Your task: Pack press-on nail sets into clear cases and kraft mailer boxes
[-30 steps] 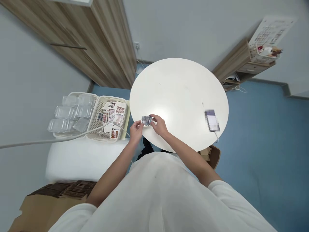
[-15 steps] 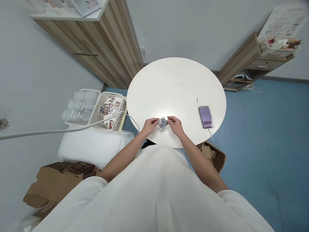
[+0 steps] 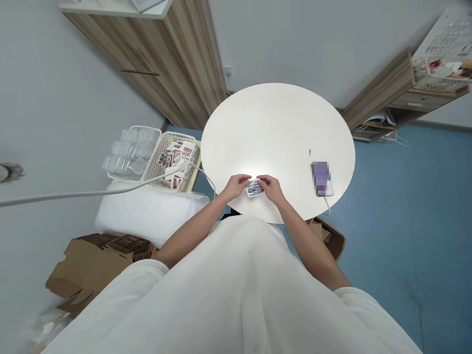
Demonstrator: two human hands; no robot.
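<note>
Lying between two bare hands at the near edge of the tabletop, left of that edge's middle: one small clear pack, pale-rimmed, roughly rectangular, filled with glossy blue-grey, nail-shaped pieces set in rows; finer detail too small to read.

Grip: left hand, fingers and thumb drawn nearly together on the pack's far left corner; right hand, likewise nearly closed, on its far right corner, fingertips partly covering that end.

Surface: one rounded white table, a few small dark marks upon it. Toward its right edge, one phone, blurred out, with a white cable leaving over the rim.

Room: beyond the left edge, two white lattice baskets, one of clear plastic boxes, one of printed cards; below them, a white wrapped bundle and brown cardboard. Wood-grain cabinet at far left; low wooden unit at far right; open carton under the near right edge; blue floor.

Change from half a second ago: pack, formerly turned cornerwise, now lies squarer to the near edge; hands closer together.
</note>
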